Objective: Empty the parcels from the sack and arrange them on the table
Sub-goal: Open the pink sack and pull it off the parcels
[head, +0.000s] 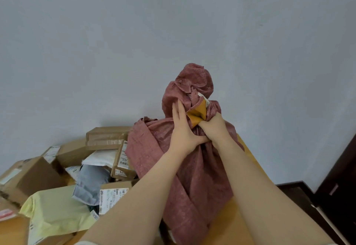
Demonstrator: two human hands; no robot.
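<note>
Sack (192, 177) of dusty-red woven cloth, standing crumpled on the right half of the table (227, 219). Its upper part rises in a bulging knob above both hands, and its lower folds trail toward the table's near edge.

Right hand (213, 129): fingers curled into a tight fist, clamped on a gathered bunch of the sack's cloth at its neck.

Left hand (182, 129): fingers straight and close together, laid flat and pointing up against the sack just left of the fist. The thumb stretches rightward under the right hand and touches it.

Mustard parcel (196, 114) — a flat piece with a white label at its upper tip — protrudes from the folds between the two hands. Its lower end meets the right fist; whether the fist grips it along with the cloth cannot be told. Both forearms are bare and reach in from the near edge.

Heap of parcels on the left half of the table, touching the sack's left side:
- a taped cardboard box (107, 136) at the far edge, against the wall (173, 23);
- a labelled box (123, 164) just below it, tilted, beside the sack;
- a white mailer (100, 158) and a grey mailer (90, 183) in the middle of the heap;
- a pale yellow mailer (52, 212) toward the near left corner;
- a large brown box (34, 175) at the left edge.

Dark furniture (337, 177) stands beyond the table's right edge.
</note>
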